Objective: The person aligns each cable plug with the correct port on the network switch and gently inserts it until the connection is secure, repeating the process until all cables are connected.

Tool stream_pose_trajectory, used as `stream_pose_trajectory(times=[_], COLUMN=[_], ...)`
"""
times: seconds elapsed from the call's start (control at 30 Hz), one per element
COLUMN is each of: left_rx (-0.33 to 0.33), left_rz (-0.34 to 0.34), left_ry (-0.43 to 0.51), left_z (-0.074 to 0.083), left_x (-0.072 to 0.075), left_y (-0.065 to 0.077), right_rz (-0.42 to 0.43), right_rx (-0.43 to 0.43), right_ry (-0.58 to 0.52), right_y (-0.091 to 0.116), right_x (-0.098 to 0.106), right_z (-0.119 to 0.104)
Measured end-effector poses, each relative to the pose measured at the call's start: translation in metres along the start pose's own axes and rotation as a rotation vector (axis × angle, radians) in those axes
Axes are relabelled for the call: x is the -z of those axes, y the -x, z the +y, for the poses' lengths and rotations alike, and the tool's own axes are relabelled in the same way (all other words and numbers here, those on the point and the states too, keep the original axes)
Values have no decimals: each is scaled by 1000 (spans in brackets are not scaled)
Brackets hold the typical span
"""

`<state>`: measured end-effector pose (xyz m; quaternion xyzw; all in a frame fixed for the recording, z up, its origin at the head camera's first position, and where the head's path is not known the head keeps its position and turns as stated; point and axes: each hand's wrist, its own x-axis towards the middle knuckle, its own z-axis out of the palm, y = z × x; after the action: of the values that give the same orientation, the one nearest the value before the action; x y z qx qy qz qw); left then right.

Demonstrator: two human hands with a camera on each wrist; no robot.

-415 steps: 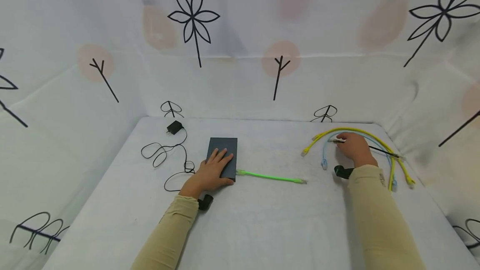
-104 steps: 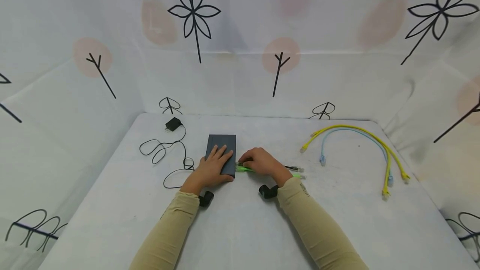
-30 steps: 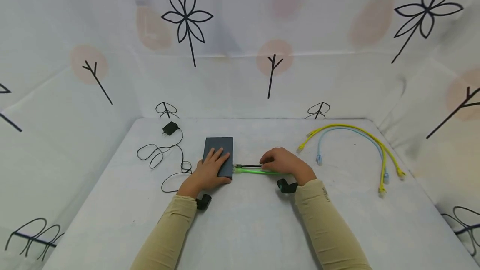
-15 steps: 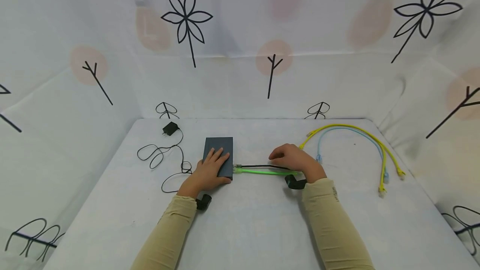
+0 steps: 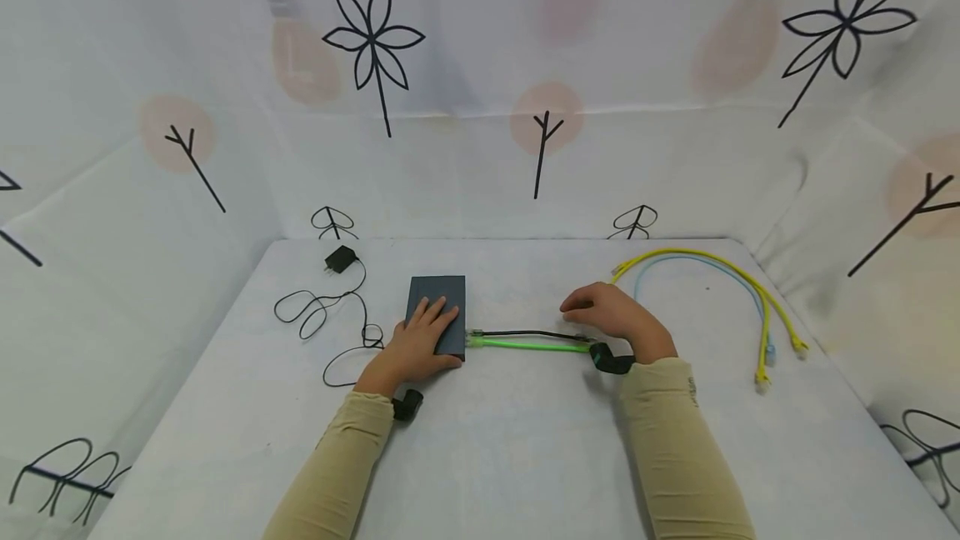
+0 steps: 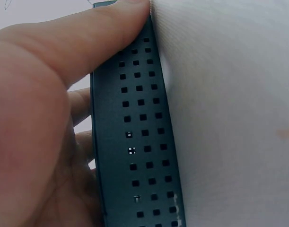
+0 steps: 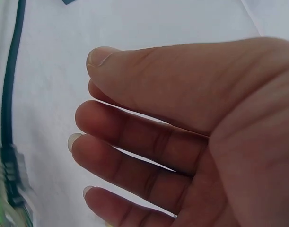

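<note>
My left hand (image 5: 415,348) rests on a dark grey-blue network switch (image 5: 437,285), fingers spread over its top. In the left wrist view the thumb (image 6: 101,33) lies along the vented side of the switch (image 6: 139,109). A black network cable (image 5: 517,332) and a green network cable (image 5: 525,346) run side by side from the switch's right side. My right hand (image 5: 611,309) hovers over the right part of the table, above the cables' free ends, fingers loosely bent and holding nothing. In the right wrist view the black cable (image 7: 9,85) passes left of the fingertips.
Yellow network cables (image 5: 750,280) and a light blue one (image 5: 738,277) lie curved at the table's right. At the left are a black power adapter (image 5: 341,258) and its thin looped cord (image 5: 318,300). A patterned cloth (image 5: 465,173) hangs behind the white table (image 5: 480,457).
My right hand came from the right-hand cables to the switch with the black cable, then let go and moved back right. The black cable now lies beside the green one. My left hand stays.
</note>
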<state>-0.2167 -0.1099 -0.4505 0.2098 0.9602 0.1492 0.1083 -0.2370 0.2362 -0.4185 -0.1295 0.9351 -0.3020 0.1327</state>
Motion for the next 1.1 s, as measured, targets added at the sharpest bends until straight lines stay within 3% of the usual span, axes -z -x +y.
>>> stream_pose_trajectory(times=[1.1], left_rx=[-17], left_rz=[22], left_ry=[5], left_z=[2], left_x=[0], left_y=[1], right_rz=[144], right_rx=[-153], right_ry=[11], right_y=[38], right_x=[41], right_z=[55])
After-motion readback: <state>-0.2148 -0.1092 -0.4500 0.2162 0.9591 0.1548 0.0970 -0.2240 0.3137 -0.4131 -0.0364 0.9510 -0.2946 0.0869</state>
